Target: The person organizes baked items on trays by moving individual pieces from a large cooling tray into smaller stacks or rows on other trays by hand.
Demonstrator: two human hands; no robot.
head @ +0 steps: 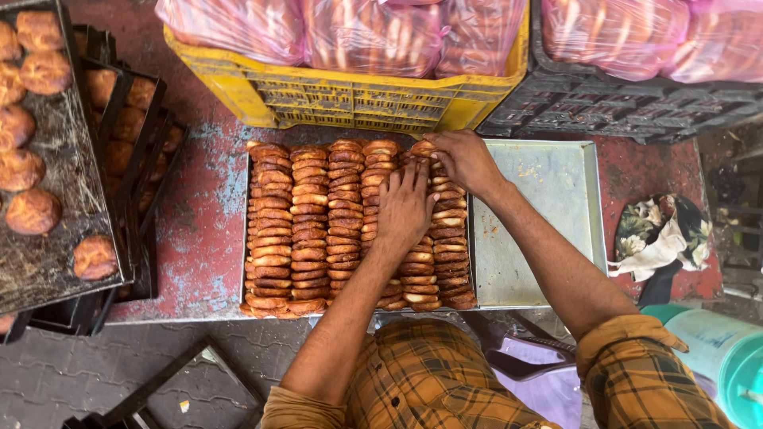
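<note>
The left hand (404, 208) lies flat, fingers spread, pressing the rows of ring biscuits (310, 226) upright on the metal tray (556, 222). The right hand (462, 159) curls loosely over the far row's end (gripping nothing that I can see), bracing it.

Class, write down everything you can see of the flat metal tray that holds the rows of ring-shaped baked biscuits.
The flat metal tray is a shallow grey rectangle with a low raised rim, dull and scuffed. It lies level on a worn red table, before a yellow plastic crate. Six tight rows of brown ring-shaped baked biscuits stand on edge over its left part; its right part is bare. The left hand presses on the biscuits and the right hand grips the far end of the rightmost row.
</note>
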